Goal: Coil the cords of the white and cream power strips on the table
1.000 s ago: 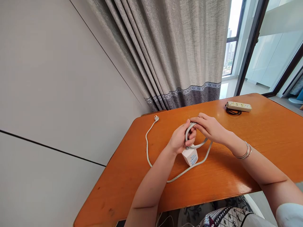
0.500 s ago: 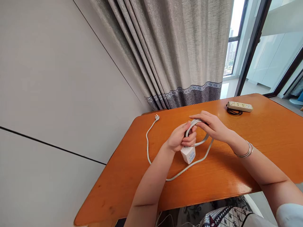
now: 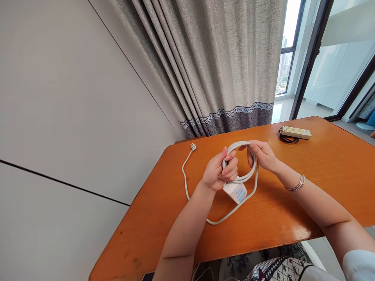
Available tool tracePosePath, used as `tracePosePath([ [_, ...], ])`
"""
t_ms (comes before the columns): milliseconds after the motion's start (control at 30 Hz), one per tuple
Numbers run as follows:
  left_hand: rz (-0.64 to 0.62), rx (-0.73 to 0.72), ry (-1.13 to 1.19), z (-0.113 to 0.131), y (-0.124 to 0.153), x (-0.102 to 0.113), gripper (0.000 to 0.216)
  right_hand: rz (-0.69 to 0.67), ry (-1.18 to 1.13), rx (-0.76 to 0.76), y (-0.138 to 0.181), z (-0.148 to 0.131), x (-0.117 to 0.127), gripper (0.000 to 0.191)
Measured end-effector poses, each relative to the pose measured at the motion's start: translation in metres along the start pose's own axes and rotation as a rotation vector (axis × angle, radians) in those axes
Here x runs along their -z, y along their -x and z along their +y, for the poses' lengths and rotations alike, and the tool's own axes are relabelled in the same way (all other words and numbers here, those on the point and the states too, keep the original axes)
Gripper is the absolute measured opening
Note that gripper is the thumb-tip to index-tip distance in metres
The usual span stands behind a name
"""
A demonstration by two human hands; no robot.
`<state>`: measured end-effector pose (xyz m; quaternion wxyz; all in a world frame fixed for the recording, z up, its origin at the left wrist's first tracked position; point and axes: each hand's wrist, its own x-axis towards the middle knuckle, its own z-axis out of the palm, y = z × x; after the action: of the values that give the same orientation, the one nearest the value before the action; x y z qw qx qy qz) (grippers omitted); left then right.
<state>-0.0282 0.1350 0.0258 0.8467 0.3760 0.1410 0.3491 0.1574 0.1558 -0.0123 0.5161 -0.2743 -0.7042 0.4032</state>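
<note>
A white power cord [image 3: 243, 180] is looped into a round coil between my hands, above the table. My left hand [image 3: 221, 168] is closed around the coil's left side. The fingers of my right hand [image 3: 261, 154] pinch the coil at its upper right. Just below my left hand is a white block [image 3: 236, 192] with a blue-marked label, attached or close to the cord; its join is hidden. From the coil a loose length drops, curves over the table and passes behind my left forearm. It ends in a plug [image 3: 193, 147] lying near the back left edge.
A cream power strip [image 3: 295, 132] with a bundled black cord lies at the back right of the orange-brown wooden table [image 3: 293, 203]. A grey curtain [image 3: 228, 70] hangs behind the table, and a pale panelled wall [image 3: 73, 101] stands to the left.
The coil has opened into a rounder loop, and my right hand has shifted to its right side. The white block has tilted, showing more of its label.
</note>
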Motion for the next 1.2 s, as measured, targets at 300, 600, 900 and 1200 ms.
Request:
tracePosePath([
  [300,0.224,-0.465,-0.01,0.011,0.005,-0.006,0.044,-0.02,-0.253,-0.146,0.005,0.024,-0.042,0.06],
  [600,0.241,-0.809,-0.375,0.013,0.003,0.0,0.046,-0.196,0.277,-0.272,0.016,0.01,-0.041,0.057],
  [900,0.411,-1.062,-0.446,0.03,0.009,0.012,0.048,0.028,-0.294,-0.355,0.014,0.025,-0.059,0.026],
  [1200,0.323,-1.014,-0.541,0.009,0.003,0.002,0.045,-0.132,0.722,-0.197,0.013,0.002,-0.044,0.053],
])
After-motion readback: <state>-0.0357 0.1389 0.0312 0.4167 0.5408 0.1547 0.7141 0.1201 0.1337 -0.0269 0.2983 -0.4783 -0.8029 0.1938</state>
